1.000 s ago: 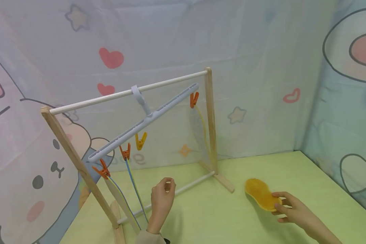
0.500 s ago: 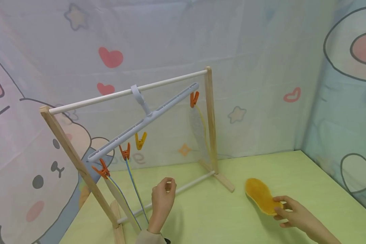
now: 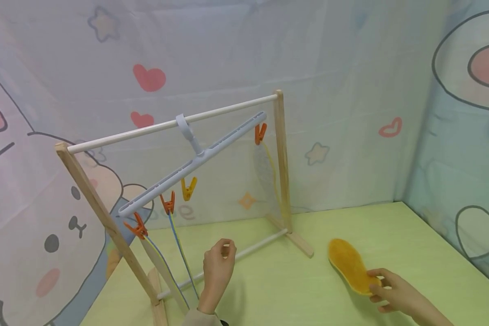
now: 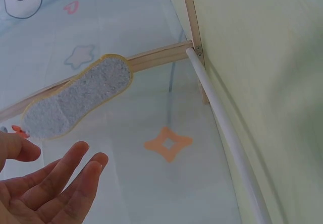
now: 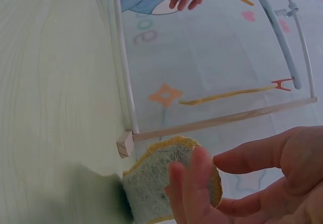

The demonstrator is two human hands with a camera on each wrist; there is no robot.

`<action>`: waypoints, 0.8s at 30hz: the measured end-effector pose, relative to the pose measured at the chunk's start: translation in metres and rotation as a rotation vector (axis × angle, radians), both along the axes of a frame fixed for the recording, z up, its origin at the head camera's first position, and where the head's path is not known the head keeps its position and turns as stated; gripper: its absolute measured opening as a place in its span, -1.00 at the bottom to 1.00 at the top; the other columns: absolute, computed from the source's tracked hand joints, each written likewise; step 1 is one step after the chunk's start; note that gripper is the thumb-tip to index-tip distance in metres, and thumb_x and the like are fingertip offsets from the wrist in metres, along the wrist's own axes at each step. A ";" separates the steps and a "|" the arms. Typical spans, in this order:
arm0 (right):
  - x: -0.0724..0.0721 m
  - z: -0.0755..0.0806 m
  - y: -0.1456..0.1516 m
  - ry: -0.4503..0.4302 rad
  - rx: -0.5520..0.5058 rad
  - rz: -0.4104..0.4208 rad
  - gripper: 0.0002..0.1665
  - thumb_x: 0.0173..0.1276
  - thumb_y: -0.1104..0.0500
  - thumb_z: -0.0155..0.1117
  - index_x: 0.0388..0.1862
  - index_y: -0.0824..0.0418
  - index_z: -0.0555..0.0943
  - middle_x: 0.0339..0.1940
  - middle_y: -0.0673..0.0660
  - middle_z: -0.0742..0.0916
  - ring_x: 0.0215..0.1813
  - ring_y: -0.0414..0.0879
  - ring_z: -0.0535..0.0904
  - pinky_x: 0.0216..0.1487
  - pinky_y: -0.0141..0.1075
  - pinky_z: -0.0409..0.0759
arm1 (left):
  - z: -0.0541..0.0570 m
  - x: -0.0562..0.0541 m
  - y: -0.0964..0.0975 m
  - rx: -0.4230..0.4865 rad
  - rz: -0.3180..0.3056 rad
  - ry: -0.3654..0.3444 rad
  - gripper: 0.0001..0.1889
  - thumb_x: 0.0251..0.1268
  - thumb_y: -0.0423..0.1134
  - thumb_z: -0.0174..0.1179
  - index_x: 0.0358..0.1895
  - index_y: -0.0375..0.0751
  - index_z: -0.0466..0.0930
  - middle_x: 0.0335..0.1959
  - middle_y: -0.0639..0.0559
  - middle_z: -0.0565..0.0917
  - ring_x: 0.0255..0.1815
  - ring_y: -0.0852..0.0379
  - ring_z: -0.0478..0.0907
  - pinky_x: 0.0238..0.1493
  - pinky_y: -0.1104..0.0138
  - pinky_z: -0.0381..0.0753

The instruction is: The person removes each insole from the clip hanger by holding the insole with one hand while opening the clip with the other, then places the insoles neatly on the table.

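Observation:
At the right of the head view, my right hand (image 3: pixel 395 290) pinches the near end of a fuzzy yellow insole (image 3: pixel 348 262). The insole's grey underside (image 5: pixel 151 183) with its yellow edge shows in the right wrist view, thumb on one face and fingers on the other. My left hand (image 3: pixel 219 267) holds nothing; it hovers before the rack with loosely curled fingers. A pale blue hanger (image 3: pixel 167 181) hangs tilted on the rack's white rail (image 3: pixel 122 134). Orange clips (image 3: pixel 138 226) on it hold several insoles, one of them a grey-faced insole (image 4: pixel 81 98) at the far end. A yellow clip (image 3: pixel 188 188) holds nothing.
The wooden rack post (image 3: pixel 283 158) and its foot (image 3: pixel 300 244) stand between the two hands, toward the back. A lower white bar (image 3: pixel 261 244) runs close above the pale green table (image 3: pixel 293 290). Printed cloth walls (image 3: pixel 342 90) close off the back and sides.
My right hand has shifted slightly toward the near right with the insole, whose near end has swung toward me. My left hand and the rack have stayed in place.

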State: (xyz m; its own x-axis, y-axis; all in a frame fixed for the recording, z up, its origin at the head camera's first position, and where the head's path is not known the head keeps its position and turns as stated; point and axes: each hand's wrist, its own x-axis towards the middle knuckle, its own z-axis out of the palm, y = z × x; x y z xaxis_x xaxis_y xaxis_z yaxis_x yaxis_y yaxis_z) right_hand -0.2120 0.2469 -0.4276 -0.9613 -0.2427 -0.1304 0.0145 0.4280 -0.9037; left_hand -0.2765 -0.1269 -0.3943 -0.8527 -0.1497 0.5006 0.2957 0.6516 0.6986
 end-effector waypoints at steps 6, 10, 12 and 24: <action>0.001 -0.005 -0.001 -0.026 0.034 -0.023 -0.37 0.33 0.14 0.02 0.14 0.61 0.12 -0.21 0.31 0.52 -0.24 -0.05 0.57 -0.30 -0.19 0.61 | 0.000 0.001 -0.001 0.002 0.006 -0.004 -0.84 0.20 -0.31 0.05 -0.32 -0.28 0.60 -0.51 -0.13 0.70 -0.58 0.11 0.62 -0.61 0.41 0.50; 0.002 -0.008 -0.003 -0.037 0.059 -0.055 -0.41 0.31 0.19 0.02 0.13 0.59 0.15 -0.23 0.30 0.54 -0.28 -0.07 0.56 -0.33 -0.20 0.61 | 0.000 0.001 -0.001 0.001 0.013 -0.004 -0.84 0.20 -0.31 0.05 -0.32 -0.28 0.61 -0.51 -0.12 0.70 -0.59 0.11 0.62 -0.61 0.40 0.50; 0.003 -0.009 -0.003 -0.043 0.066 -0.059 -0.43 0.31 0.21 0.02 0.13 0.58 0.16 -0.25 0.29 0.54 -0.30 -0.08 0.56 -0.34 -0.21 0.61 | 0.000 0.002 0.000 0.001 0.016 0.000 -0.85 0.19 -0.31 0.05 -0.32 -0.27 0.61 -0.51 -0.11 0.70 -0.58 0.12 0.62 -0.59 0.38 0.51; 0.003 -0.012 -0.007 -0.142 0.155 -0.116 -0.49 0.33 0.17 0.01 0.12 0.50 0.26 -0.20 0.24 0.57 -0.30 -0.09 0.55 -0.32 -0.19 0.58 | 0.000 0.002 0.000 0.004 0.015 0.015 -0.85 0.18 -0.32 0.05 -0.33 -0.29 0.61 -0.54 -0.09 0.70 -0.59 0.13 0.62 -0.58 0.38 0.51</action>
